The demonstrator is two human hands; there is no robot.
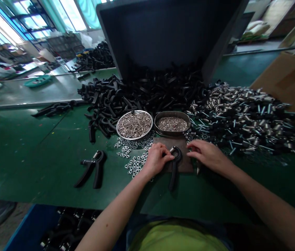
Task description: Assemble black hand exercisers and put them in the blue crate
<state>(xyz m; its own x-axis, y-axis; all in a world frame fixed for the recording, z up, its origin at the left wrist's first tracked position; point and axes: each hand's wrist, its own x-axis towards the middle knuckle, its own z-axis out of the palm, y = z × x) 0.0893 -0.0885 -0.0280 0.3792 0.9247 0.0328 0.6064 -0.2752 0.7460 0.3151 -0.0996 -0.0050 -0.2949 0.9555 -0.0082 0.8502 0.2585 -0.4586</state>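
My left hand (156, 159) closed on a black plastic spring hand gripper (173, 170), my right hand (207, 156) half-open just beside it.

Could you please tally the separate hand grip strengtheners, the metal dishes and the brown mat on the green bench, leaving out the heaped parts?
Hand grip strengtheners: 2, one under the left hand, one lying apart
Metal dishes: 2, a round tray and an oval pan
Brown mat: 1
Total: 5
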